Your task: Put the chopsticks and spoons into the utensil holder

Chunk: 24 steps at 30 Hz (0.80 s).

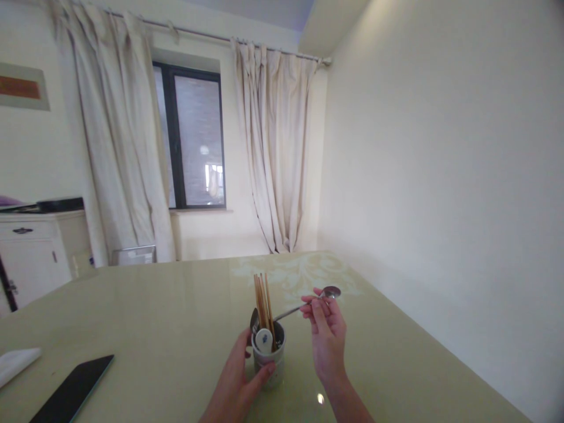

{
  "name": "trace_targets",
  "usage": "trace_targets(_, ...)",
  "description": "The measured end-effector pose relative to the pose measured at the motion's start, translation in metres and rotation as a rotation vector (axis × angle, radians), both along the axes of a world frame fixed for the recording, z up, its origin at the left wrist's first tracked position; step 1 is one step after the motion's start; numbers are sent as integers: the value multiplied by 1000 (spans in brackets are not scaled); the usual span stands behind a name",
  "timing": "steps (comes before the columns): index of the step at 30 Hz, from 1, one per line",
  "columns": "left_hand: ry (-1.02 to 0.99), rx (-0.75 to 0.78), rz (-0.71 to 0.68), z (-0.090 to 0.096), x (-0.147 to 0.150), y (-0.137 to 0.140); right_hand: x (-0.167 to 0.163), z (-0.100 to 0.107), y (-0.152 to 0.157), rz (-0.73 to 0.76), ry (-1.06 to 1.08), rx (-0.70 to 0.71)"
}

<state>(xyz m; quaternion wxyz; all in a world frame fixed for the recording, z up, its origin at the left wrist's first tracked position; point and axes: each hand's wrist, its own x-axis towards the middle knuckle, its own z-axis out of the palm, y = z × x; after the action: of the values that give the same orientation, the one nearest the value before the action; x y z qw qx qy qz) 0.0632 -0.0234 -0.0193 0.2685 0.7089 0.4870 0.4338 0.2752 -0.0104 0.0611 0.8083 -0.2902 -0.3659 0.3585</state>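
Note:
My left hand (242,370) is closed around the side of a light ceramic utensil holder (268,371) on the table. Several wooden chopsticks (263,302) stand upright in the holder, together with a white ceramic spoon (264,340) with a blue mark and a dark metal spoon (254,320) at its left rim. To the right of the holder, my right hand (326,329) pinches a long-handled metal spoon (332,291) close to its bowl. This spoon lies slanted, its handle end reaching down to the holder's rim; whether the end is inside cannot be made out.
The pale green glossy table (176,329) meets the wall on the right. A dark flat tablet-like object (74,388) and a white object (17,361) lie at the left. Behind stand a white cabinet (35,247), curtains (118,135) and a window (198,141).

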Motion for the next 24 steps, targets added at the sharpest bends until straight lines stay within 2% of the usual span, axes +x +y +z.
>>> trace_targets(6, -6, 18, -30, 7, 0, -4, -4, 1, -2, 3, -73, 12)
trace_targets(16, -24, -11, -25, 15, 2, -8, -18, -5, -3, 117, -223, -44)
trace_targets(20, -53, -25, 1, 16, 3, -10, -24, -16, -2, 94, -324, -101)
trace_targets(24, -58, -3, 2, 9, 3, -7, -25, -22, -3, 51, -487, -160)
